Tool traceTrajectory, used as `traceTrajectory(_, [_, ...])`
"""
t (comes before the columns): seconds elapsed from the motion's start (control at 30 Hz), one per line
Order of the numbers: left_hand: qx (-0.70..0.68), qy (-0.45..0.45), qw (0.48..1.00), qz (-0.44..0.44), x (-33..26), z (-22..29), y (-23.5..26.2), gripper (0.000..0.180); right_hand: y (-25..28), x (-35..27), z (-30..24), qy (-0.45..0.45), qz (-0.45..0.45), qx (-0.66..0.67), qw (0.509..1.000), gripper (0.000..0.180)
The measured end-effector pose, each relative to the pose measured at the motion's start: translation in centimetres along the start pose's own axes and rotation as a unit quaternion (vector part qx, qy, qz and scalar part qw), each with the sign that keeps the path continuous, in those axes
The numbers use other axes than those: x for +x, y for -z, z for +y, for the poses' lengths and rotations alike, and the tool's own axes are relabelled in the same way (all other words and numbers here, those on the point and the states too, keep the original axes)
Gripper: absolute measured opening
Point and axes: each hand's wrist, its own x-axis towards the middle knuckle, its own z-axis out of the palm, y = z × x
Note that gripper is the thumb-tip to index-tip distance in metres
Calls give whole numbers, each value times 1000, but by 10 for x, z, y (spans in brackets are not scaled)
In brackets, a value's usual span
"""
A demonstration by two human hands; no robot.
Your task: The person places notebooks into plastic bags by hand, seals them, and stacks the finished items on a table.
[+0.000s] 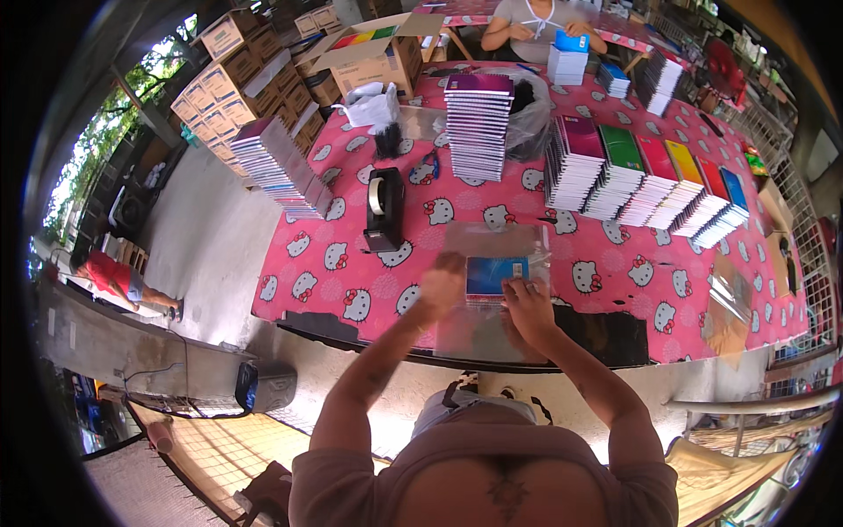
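A small blue spiral notebook [493,274] lies on the table in front of me, over clear plastic film [461,239]. My right hand [529,303] grips its lower right part, fingers bent over the cover. Just off the notebook's left edge is my left hand [443,283], smeared by motion, so its fingers do not read clearly. More clear plastic [457,329] spreads below the notebook to the table's front edge. A black tape dispenser [384,211] stands to the left, beyond my left hand.
Notebook stacks stand on the pink table: purple [479,123], leaning [279,167], and several coloured ones [622,167] at right. Plastic sleeves [729,303] lie far right. Pliers [425,167] lie behind the dispenser. Boxes [230,101] rise at left; another person [536,19] sits across.
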Motion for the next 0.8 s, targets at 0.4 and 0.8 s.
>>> traceTrajectory(0.4, [-576, 531, 621, -16, -8, -203, 60, 18, 7, 2, -6, 1, 20, 23, 1000, 39])
traceTrajectory(0.8, [-38, 446, 894, 16, -43, -185, 43, 16, 10, -4, 6, 7, 18, 28, 999, 37])
